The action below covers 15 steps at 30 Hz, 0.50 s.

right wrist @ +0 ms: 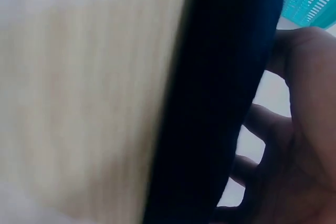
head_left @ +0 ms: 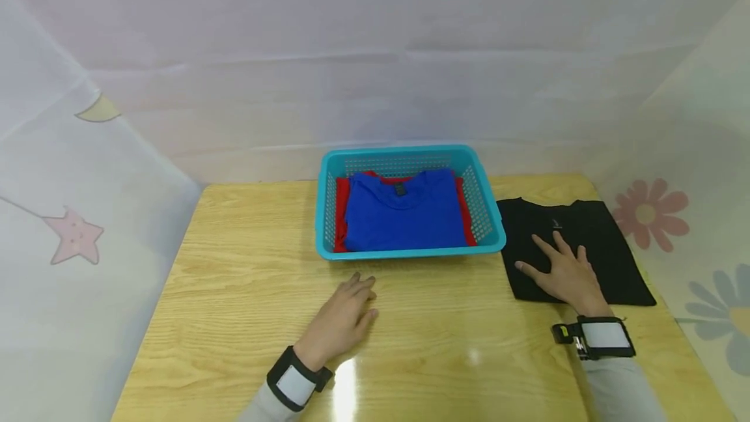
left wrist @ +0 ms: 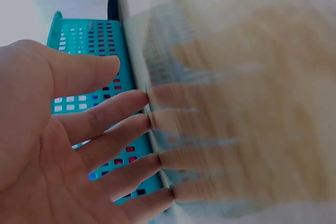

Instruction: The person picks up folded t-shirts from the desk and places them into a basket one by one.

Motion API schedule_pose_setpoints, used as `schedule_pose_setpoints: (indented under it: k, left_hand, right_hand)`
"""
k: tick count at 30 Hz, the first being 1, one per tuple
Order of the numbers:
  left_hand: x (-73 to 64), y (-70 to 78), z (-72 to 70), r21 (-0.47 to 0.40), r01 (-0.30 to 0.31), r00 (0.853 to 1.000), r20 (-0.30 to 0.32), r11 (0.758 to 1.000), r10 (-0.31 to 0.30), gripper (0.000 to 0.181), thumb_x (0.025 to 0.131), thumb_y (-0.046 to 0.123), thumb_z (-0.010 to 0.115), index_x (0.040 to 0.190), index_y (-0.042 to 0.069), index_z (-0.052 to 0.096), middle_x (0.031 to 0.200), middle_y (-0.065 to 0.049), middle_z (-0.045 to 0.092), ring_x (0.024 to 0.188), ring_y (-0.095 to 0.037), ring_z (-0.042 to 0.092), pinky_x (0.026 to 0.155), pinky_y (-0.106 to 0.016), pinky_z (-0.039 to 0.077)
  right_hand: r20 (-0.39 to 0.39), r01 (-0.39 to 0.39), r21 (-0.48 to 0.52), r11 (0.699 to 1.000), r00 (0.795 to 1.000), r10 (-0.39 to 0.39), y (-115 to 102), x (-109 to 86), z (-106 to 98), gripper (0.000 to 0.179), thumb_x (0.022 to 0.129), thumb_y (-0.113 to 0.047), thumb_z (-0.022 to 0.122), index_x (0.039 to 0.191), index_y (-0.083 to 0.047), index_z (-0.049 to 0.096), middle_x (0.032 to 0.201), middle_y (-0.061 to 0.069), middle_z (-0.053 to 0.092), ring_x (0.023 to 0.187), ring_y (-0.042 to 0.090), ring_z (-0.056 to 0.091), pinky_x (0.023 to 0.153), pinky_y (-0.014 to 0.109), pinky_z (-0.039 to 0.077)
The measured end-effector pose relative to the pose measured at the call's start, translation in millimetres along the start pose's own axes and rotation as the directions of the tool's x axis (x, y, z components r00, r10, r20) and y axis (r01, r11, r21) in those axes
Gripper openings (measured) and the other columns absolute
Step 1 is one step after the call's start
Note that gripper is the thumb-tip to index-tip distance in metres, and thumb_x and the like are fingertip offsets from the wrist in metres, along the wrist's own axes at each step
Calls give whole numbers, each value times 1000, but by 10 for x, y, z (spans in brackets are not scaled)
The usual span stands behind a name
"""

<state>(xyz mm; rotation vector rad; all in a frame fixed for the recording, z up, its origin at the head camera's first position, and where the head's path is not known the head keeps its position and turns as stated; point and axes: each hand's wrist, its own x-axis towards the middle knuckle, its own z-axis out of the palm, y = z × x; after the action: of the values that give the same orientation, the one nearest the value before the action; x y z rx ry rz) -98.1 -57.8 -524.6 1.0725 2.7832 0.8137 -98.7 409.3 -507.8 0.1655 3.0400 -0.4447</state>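
My right hand [head_left: 568, 275] rests with spread fingers on a folded black T-shirt [head_left: 609, 246], which lies on the table to the right of the basket. In the right wrist view the fingertips meet the dark cloth [right wrist: 210, 98] and nothing is gripped. My left hand [head_left: 336, 324] lies palm down just in front of the basket, its fingertips touching the tabletop in the left wrist view. A turquoise plastic basket [head_left: 410, 254] holds a folded blue T-shirt [head_left: 404, 220] on top of a red garment [head_left: 342, 213].
The light wooden table [head_left: 246, 266] has a glossy surface. White cloth [head_left: 375, 51] hangs behind it and on both sides, printed with a star, a moon and flowers. The basket stands at the middle of the back edge, close beside the black T-shirt.
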Motion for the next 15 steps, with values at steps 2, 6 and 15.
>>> schedule_pose_setpoints:
  k: [2,6,15]
  left_hand:
    - [17,19,5,7,17,1000,-4,1000,-17,29,97,25,63,116,3,65,144,-17,47,136,-42,35,106,-58,33]
    - [16,49,18,25,39,999,-11,999,-39,26,96,24,64,111,4,67,143,-17,47,135,-42,36,104,-61,34]
    - [37,70,42,42,37,999,-16,998,-36,24,95,22,66,109,3,67,141,-18,49,132,-44,39,102,-62,35]
  right_hand:
    - [-13,2,2,1000,1000,-2,-12,-42,1,88,89,-65,55,154,-12,29,154,34,12,125,74,3,86,85,15]
    - [-40,12,-2,1000,999,-13,-55,-149,35,87,89,-64,57,153,-11,32,153,35,14,124,74,6,88,84,17]
    - [-102,7,-43,999,995,-12,-136,-378,113,85,88,-64,59,151,-11,37,150,37,21,121,76,13,86,84,19]
